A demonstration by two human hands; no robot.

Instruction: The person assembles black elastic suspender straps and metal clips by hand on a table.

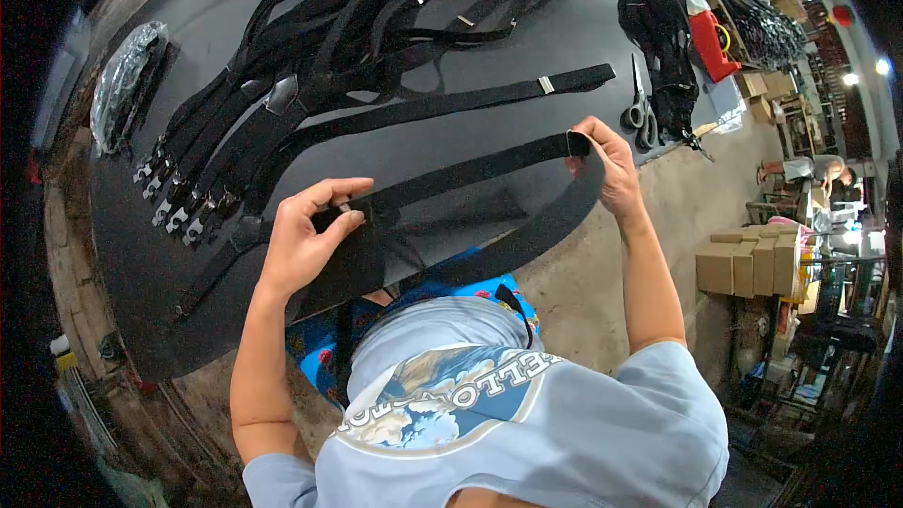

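Observation:
A black elastic suspender strap (480,165) stretches across the front of the dark table, with a loop of it hanging down toward my lap. My right hand (611,167) pinches its folded end at the right, where a small metallic edge shows. At the other side, my left hand (315,230) closes thumb and fingers on the strap around a small piece I cannot make out. Just beyond lies another black strap (451,105) with a silver slider (546,85). Several finished-looking suspenders (282,99) with metal clips (179,216) are piled at the back left.
Scissors (640,113) lie at the table's right side beside a bundle of black straps (658,38). A plastic-wrapped packet (127,85) sits at the far left. Cardboard boxes (752,259) and another person (828,174) are off to the right, beyond the concrete floor.

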